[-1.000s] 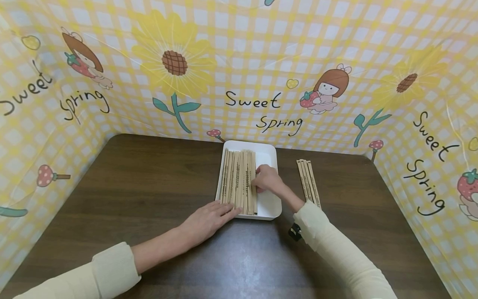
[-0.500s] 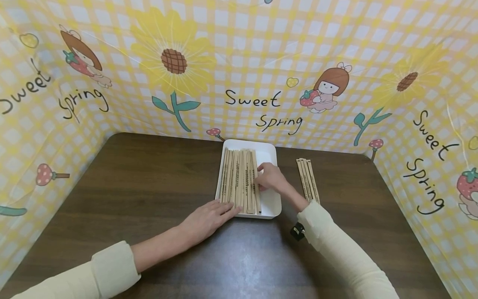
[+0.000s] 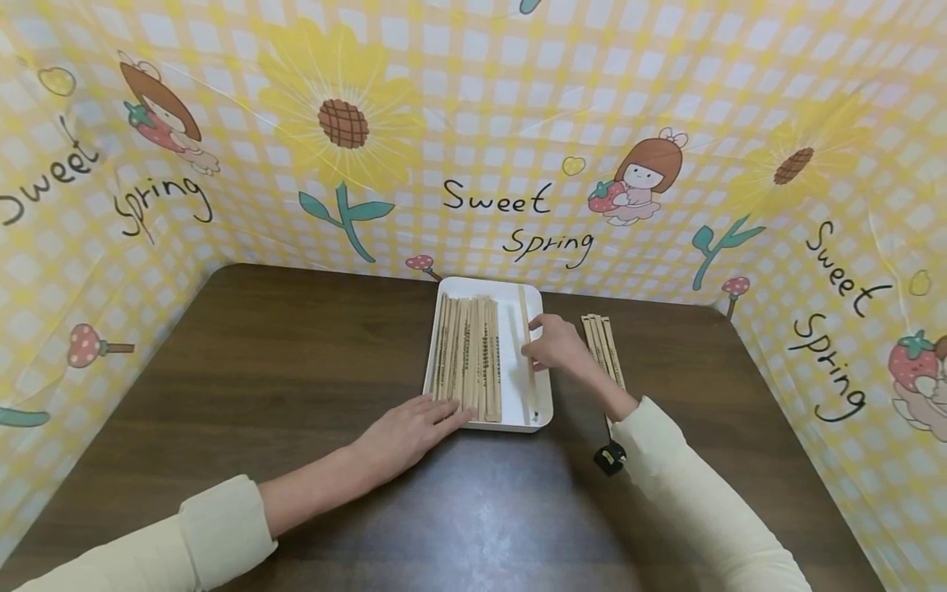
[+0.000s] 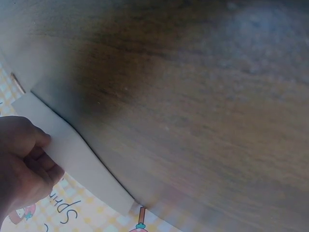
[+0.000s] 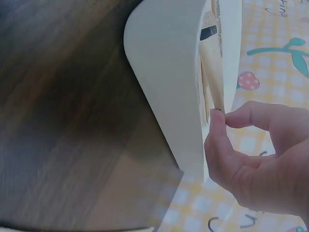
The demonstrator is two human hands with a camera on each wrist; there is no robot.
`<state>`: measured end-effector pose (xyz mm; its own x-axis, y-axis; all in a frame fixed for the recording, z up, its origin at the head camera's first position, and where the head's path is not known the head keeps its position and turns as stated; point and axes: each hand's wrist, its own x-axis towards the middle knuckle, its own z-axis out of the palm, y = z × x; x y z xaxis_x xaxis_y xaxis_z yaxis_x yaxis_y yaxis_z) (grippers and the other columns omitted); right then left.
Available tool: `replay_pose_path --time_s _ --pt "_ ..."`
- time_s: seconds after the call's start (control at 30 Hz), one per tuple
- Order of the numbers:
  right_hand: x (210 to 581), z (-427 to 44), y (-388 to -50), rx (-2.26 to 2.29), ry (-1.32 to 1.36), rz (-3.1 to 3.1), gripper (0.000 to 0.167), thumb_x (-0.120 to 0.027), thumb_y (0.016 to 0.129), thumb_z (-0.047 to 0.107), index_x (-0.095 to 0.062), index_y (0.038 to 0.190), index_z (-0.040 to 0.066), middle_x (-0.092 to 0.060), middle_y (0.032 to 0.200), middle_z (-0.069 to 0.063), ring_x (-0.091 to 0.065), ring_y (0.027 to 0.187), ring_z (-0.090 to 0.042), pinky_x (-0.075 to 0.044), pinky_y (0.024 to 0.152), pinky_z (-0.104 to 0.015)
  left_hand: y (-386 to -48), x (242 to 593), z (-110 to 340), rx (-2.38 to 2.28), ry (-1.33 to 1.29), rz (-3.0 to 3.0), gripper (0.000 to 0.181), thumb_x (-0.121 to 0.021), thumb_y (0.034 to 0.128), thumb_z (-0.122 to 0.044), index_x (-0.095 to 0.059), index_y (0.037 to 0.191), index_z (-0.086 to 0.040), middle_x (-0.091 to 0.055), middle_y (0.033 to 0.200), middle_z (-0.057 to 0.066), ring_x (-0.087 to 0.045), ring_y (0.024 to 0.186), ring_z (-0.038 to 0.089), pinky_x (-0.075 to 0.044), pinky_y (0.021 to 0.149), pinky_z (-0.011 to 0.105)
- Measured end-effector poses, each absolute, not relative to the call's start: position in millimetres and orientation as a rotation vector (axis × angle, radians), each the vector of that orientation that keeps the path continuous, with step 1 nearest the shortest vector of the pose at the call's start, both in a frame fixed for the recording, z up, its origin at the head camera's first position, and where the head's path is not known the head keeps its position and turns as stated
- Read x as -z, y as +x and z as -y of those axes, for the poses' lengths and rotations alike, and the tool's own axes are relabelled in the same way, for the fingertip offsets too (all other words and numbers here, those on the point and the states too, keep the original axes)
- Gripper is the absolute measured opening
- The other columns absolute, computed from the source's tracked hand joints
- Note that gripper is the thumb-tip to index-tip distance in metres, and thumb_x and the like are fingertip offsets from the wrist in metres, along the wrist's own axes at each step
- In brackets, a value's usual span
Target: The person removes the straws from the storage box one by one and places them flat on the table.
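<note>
A white tray [image 3: 544, 403] stands at the back middle of the table. Paper-wrapped chopsticks [image 3: 469, 353] lie lengthwise side by side in its left and middle parts. My right hand [image 3: 556, 345] pinches one paper-wrapped pair [image 3: 524, 308] between thumb and fingertip, over the bare right strip of the tray; the right wrist view shows this pinch on the pale wrapper [image 5: 212, 67]. My left hand [image 3: 403, 436] holds the tray's near-left corner, with fingers over the rim. In the left wrist view its bent fingers meet the tray's wall [image 4: 82, 157].
A small group of wrapped chopsticks [image 3: 602, 345] lies on the dark wooden table [image 3: 311, 345] right of the tray, partly behind my right forearm. Checked yellow cloth [image 3: 488, 99] encloses the table's back and sides. A small black device [image 3: 610, 458] hangs at my right wrist.
My right hand has drawn one wrapped pair away from the row, to the right, leaving a gap of bare tray between. The left hand has stayed in place on the tray.
</note>
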<state>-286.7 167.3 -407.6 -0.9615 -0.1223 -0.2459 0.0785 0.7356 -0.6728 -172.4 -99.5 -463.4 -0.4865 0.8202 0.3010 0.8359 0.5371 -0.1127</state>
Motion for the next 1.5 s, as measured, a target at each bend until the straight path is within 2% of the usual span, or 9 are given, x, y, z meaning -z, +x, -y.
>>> replay_pose_path --time_s 0.3,0.57,0.83,1.0,1.07,1.17,1.23,1.33,1.5 --pt "402.5 -190.3 -291.2 1.081 -0.032 -2.629 0.051 -0.062 0.090 0.002 -0.047 0.137 -0.012 -0.066 0.095 -0.022 -0.070 0.071 -0.024 -0.061 0.070 -0.037 -172.2 463.4 99.9 0.084 -1.373 2.479 0.059 -0.071 0.0858 0.007 -0.055 0.141 -0.004 -0.064 0.127 0.016 -0.062 0.117 0.026 -0.049 0.100 0.042" --pt "399.0 -200.8 -288.3 1.143 0.052 -2.561 0.056 -0.061 0.093 0.002 -0.039 0.142 -0.013 -0.063 0.104 -0.025 -0.069 0.082 -0.028 -0.060 0.073 -0.034 -171.9 463.1 98.9 0.075 -1.370 2.489 0.059 -0.071 0.0868 0.006 -0.054 0.142 -0.005 -0.063 0.129 0.015 -0.061 0.117 0.025 -0.048 0.101 0.041" --pt "397.6 -212.8 -289.4 1.089 0.045 -2.604 0.057 -0.059 0.089 0.001 -0.041 0.142 -0.012 -0.065 0.091 -0.019 -0.068 0.074 -0.023 -0.061 0.072 -0.034 -171.9 464.1 99.3 0.088 -1.375 2.489 0.058 -0.070 0.0872 0.007 -0.054 0.142 -0.004 -0.064 0.128 0.015 -0.062 0.117 0.026 -0.048 0.101 0.042" --pt "401.0 -224.5 -287.8 1.018 0.033 -2.667 0.055 -0.059 0.087 0.002 -0.045 0.139 -0.012 -0.062 0.118 -0.030 -0.068 0.067 -0.019 -0.061 0.073 -0.037 -172.4 464.7 99.1 0.097 -1.376 2.483 0.058 -0.070 0.0874 0.007 -0.054 0.142 -0.004 -0.064 0.127 0.016 -0.062 0.116 0.026 -0.048 0.101 0.042" --pt "403.1 -229.8 -286.6 0.985 0.029 -2.687 0.055 -0.059 0.087 0.003 -0.046 0.139 -0.011 -0.062 0.119 -0.032 -0.069 0.065 -0.020 -0.061 0.071 -0.036 -172.6 464.8 99.2 0.099 -1.377 2.481 0.058 -0.070 0.0875 0.007 -0.054 0.142 -0.004 -0.064 0.127 0.016 -0.062 0.116 0.026 -0.048 0.100 0.042" --pt "405.5 -238.2 -285.5 0.913 0.026 -2.719 0.055 -0.059 0.086 0.005 -0.048 0.138 -0.010 -0.068 0.103 -0.025 -0.070 0.065 -0.023 -0.061 0.068 -0.036 -172.7 464.9 99.3 0.100 -1.378 2.479 0.058 -0.070 0.0873 0.007 -0.054 0.142 -0.004 -0.064 0.127 0.016 -0.062 0.116 0.026 -0.048 0.100 0.042" --pt "406.4 -244.3 -284.8 0.851 0.033 -2.736 0.055 -0.059 0.085 0.006 -0.048 0.137 -0.009 -0.066 0.076 -0.016 -0.071 0.064 -0.023 -0.060 0.069 -0.036 -172.7 465.0 99.3 0.102 -1.378 2.481 0.058 -0.070 0.0873 0.007 -0.054 0.142 -0.004 -0.064 0.127 0.016 -0.062 0.116 0.026 -0.048 0.100 0.042" --pt "407.0 -254.5 -283.6 0.787 0.034 -2.750 0.056 -0.058 0.085 0.006 -0.048 0.138 -0.009 -0.065 0.069 -0.007 -0.070 0.063 -0.022 -0.058 0.067 -0.035 -172.8 465.1 99.2 0.101 -1.380 2.485 0.058 -0.070 0.0875 0.007 -0.054 0.142 -0.004 -0.064 0.128 0.015 -0.062 0.116 0.026 -0.048 0.100 0.042" --pt "408.7 -272.5 -278.8 0.731 0.047 -2.736 0.057 -0.057 0.089 0.008 -0.045 0.143 -0.006 -0.064 0.062 -0.007 -0.063 0.057 -0.019 -0.046 0.060 -0.031 -173.3 464.8 99.6 0.095 -1.378 2.487 0.058 -0.070 0.0877 0.006 -0.054 0.142 -0.004 -0.063 0.128 0.016 -0.062 0.117 0.026 -0.048 0.100 0.042"
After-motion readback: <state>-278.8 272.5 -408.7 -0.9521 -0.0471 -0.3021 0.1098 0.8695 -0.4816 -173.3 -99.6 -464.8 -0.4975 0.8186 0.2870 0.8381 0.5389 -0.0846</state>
